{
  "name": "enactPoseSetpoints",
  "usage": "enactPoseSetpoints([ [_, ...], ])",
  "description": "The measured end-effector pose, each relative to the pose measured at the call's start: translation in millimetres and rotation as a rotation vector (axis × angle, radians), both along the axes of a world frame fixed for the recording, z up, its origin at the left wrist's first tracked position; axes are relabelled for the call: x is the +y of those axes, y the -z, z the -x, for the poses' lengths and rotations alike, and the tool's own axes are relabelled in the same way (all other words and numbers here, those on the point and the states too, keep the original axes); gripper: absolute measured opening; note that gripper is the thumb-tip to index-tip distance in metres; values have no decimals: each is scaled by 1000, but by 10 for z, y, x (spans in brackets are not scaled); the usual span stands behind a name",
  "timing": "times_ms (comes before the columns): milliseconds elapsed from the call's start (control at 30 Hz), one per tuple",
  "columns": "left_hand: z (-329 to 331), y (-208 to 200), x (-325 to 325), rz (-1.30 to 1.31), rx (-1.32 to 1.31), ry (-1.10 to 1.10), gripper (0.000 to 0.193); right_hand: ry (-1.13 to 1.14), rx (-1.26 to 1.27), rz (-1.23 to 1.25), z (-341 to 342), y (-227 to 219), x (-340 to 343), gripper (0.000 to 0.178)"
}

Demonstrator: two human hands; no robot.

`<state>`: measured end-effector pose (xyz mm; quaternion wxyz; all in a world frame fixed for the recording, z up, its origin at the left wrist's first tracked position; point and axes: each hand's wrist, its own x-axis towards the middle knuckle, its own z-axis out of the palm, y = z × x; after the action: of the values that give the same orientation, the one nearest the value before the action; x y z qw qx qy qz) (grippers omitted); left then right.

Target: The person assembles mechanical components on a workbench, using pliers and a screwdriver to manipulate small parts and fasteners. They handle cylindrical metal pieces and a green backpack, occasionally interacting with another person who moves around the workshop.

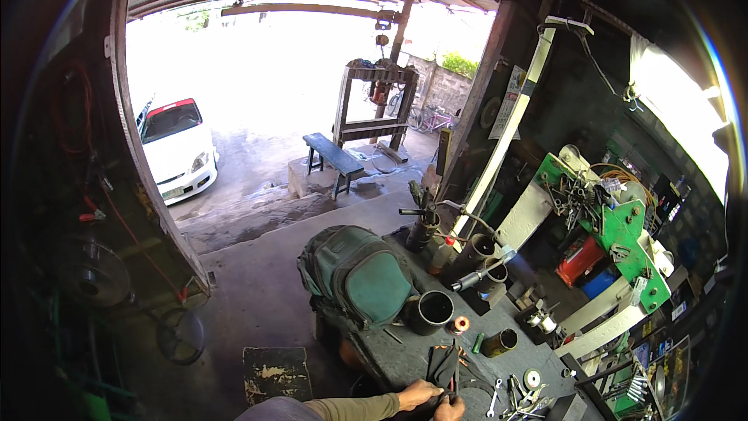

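Note:
At the near edge of the dark workbench (pixel 405 355), my left hand (pixel 419 395) reaches in from an olive sleeve with its fingers closed. Right beside it, cut by the lower edge of the picture, my right hand (pixel 449 408) is also closed. Both meet at a small dark piece whose kind I cannot make out. Just beyond them lies a black cloth-like bundle (pixel 441 365), with a narrow upright strip and a bit of red near the fingers. A combination wrench (pixel 494 398) and several other tools rest to the right of my hands.
A green backpack (pixel 366 277) sits on the bench, beside a dark metal cylinder (pixel 433 312), a copper-coloured spool (pixel 460 324) and a smaller can (pixel 499 342). A worn stool (pixel 276 374) stands left. Right is a green-and-white machine frame (pixel 615 242). Outside are a blue bench (pixel 333 157) and white car (pixel 178 150).

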<state>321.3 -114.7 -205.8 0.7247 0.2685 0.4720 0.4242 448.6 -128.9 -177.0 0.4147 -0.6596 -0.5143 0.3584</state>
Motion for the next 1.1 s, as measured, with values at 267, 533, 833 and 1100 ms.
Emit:
enactPoseSetpoints([
  [267,149,-271,-49,-203,181,110,33,-109,410,175,-79,-224,-4,17],
  [533,118,-386,-122,-217,481,11,41,-122,371,120,-22,-96,-80,21],
  [833,-44,-316,-227,-234,263,-142,29,71,112,-90,-29,35,132,9],
  [1100,134,-365,-59,-247,261,-127,27,41,598,93,78,-204,39,8],
])
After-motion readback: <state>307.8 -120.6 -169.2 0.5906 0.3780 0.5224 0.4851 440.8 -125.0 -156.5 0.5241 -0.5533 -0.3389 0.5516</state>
